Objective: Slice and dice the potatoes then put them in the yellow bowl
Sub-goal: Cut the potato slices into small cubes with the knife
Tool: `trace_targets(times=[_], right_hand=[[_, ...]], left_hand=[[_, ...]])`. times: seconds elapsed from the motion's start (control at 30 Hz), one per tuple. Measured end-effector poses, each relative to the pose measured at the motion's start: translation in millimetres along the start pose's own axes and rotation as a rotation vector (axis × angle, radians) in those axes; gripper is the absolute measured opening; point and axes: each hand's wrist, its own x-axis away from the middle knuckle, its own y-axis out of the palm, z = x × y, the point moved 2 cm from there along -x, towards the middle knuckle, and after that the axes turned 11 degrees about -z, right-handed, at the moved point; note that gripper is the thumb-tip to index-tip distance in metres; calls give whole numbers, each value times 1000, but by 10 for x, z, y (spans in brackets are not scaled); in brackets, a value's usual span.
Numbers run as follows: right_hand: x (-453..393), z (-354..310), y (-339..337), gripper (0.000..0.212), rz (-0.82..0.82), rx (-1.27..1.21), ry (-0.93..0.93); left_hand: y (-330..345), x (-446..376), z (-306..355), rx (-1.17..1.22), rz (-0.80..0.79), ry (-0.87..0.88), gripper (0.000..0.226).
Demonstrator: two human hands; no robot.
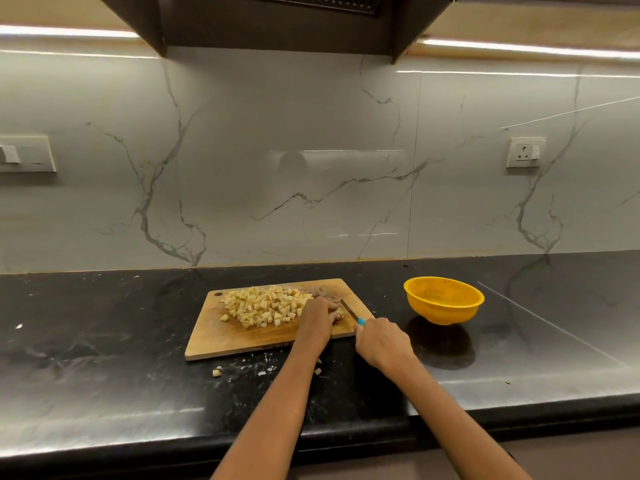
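No legible writing or brand marks on any item. Left hand (317, 318) lies on the rectangular wooden cutting board (242, 336), fingers curled down over a small potato piece (337, 317), mostly hidden. Right hand (379, 341) wraps its fingers round the blue-handled knife (350, 311), blade angled onto the board beside the left fingers. Heap of pale diced potato cubes (265, 306) sits on the board's far half. Round yellow plastic bowl (443, 299) stands on the black stone worktop (104, 341), right of the board, apart. Several stray cubes (217, 372) lie on the worktop by the board's near edge.
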Motion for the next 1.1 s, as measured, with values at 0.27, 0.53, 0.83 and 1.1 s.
trace_targets(times=[0.27,0.53,0.83,1.1], right_hand=[[-24,-8,8,37,-33,28,-4],[38,-11,-4,41,-81,-126,18],[115,-107,2,44,-202,-227,68],[26,-192,-32,33,-259,-188,64]], left_hand=[[-9,3,-7,5,-9,28,24],[-31,29,3,33,-4,62,27],[-80,53,-31,108,55,27,24],[-114,46,-7,109,47,25,20]])
